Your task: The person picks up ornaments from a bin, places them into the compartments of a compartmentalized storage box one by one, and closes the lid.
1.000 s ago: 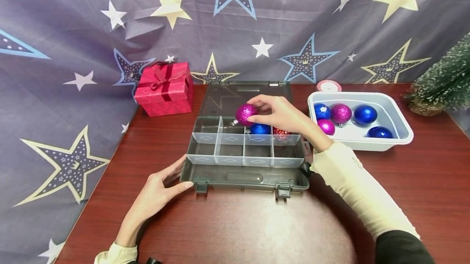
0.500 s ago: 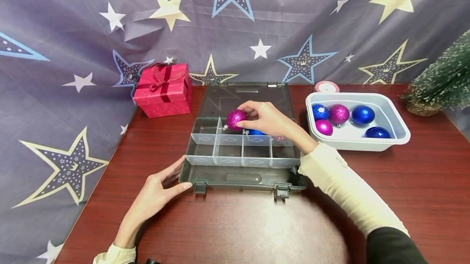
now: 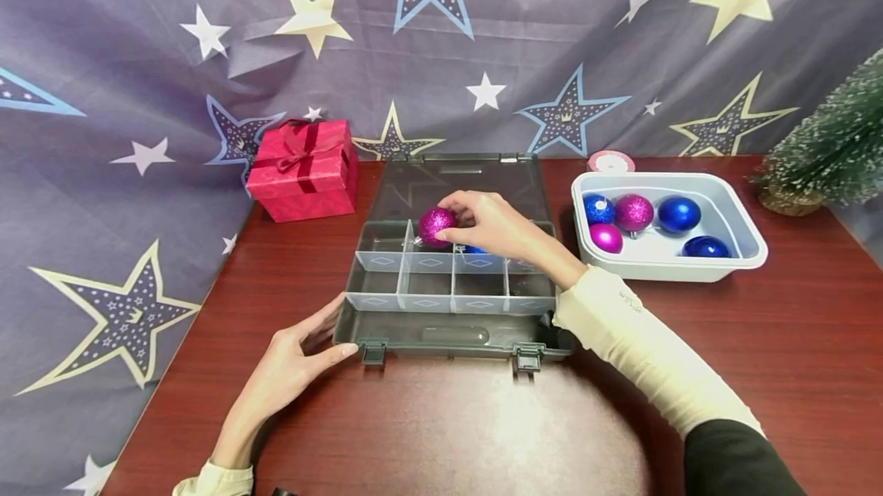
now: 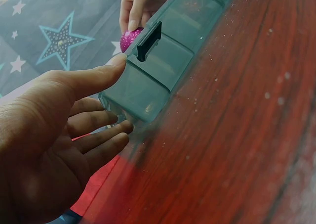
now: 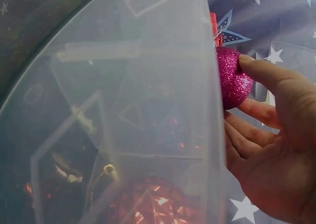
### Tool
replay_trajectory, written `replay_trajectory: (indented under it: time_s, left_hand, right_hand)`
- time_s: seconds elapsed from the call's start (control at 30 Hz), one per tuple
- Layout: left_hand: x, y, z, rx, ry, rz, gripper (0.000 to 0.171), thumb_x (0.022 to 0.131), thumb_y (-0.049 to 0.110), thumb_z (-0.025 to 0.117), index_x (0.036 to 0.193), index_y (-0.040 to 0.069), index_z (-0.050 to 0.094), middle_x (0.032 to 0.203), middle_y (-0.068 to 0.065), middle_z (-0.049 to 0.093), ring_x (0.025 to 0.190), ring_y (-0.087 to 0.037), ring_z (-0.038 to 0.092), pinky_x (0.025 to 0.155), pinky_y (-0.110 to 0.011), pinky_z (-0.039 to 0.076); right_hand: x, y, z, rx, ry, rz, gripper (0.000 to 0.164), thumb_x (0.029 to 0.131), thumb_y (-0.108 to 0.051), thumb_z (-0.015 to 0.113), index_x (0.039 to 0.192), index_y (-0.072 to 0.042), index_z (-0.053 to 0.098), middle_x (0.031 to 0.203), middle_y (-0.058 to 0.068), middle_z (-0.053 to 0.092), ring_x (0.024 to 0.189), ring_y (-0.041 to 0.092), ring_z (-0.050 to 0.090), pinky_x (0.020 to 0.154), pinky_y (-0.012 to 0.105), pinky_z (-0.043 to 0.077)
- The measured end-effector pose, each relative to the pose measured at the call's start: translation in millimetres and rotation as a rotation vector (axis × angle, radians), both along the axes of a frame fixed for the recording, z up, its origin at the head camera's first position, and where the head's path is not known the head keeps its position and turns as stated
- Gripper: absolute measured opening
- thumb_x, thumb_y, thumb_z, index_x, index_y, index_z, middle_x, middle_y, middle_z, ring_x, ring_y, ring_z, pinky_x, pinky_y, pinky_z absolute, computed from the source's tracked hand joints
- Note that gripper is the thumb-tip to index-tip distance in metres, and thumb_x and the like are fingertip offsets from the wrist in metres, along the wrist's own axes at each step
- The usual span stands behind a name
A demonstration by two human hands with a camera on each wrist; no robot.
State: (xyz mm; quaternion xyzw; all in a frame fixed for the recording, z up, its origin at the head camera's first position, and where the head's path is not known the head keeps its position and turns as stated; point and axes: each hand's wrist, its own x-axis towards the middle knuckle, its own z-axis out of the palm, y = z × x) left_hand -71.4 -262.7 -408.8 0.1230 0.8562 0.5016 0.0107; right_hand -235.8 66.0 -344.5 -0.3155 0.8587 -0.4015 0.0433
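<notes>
My right hand [image 3: 486, 224] pinches a glittery magenta Christmas bauble [image 3: 436, 227] between thumb and fingers. It is over the second back compartment of the grey see-through divider box [image 3: 455, 304], the silver cap pointing left. In the right wrist view, the fingertips press the glittery bauble [image 5: 233, 80] behind a clear wall. A blue bauble [image 3: 474, 249] shows partly under the right hand. A faceted red bauble [image 5: 155, 201] lies behind the wall in the right wrist view. My left hand [image 3: 290, 362] rests its fairly straight fingers and thumb at the box's front left corner.
At the right stands a white tub [image 3: 717, 270] with several blue and magenta baubles. A ribbon roll [image 3: 611, 162] lies behind it, and a small frosted tree [image 3: 828, 143] stands beyond. A red gift box [image 3: 303, 174] sits at the back left. The box lid [image 3: 469, 174] lies folded back.
My right hand has carried the magenta bauble leftward and slightly down, from above the blue bauble to the second back compartment. The left hand has stayed at the box corner.
</notes>
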Motion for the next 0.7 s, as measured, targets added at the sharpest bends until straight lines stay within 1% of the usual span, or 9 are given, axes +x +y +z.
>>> replay_trajectory:
  time_s: [0.23,0.4,0.53,0.7]
  left_hand:
    - [0.2,-1,-0.2,0.002,0.01,-0.005,0.073,0.091,0.017,0.083,0.156,0.012,0.049,0.142,-0.01,0.061,0.127,-0.024,0.061,0.101,-0.016,0.047]
    - [0.2,-1,-1.1,-0.009,0.025,-0.01,0.073,0.091,0.016,0.083,0.155,0.011,0.049,0.141,-0.01,0.062,0.126,-0.025,0.061,0.101,-0.017,0.047]
    - [0.0,0,-1.0,-0.015,0.025,-0.008,0.073,0.091,0.017,0.083,0.155,0.011,0.049,0.14,-0.01,0.063,0.126,-0.025,0.061,0.101,-0.016,0.047]
    - [-0.3,0,-0.3,-0.018,0.023,-0.007,0.073,0.091,0.019,0.083,0.155,0.011,0.049,0.14,-0.009,0.063,0.125,-0.024,0.062,0.101,-0.016,0.047]
  right_hand:
    - [-0.9,-3,-0.5,0.017,0.022,0.015,0.045,0.092,-0.023,0.083,0.128,-0.001,0.067,0.113,0.011,0.073,0.102,0.02,0.07,0.09,0.035,0.059]
    - [-0.5,-2,-0.6,0.045,0.027,0.02,0.046,0.095,-0.026,0.08,0.13,0.001,0.067,0.12,0.013,0.071,0.108,0.022,0.068,0.095,0.037,0.056]
    - [1.8,4,-0.3,0.053,0.03,0.026,0.045,0.096,-0.027,0.078,0.131,0.0,0.066,0.126,0.016,0.069,0.109,0.022,0.067,0.096,0.039,0.056]
    - [6.0,17,5.4,0.037,0.032,0.009,0.041,0.096,-0.026,0.078,0.128,-0.003,0.068,0.126,0.015,0.069,0.109,0.022,0.068,0.096,0.041,0.056]
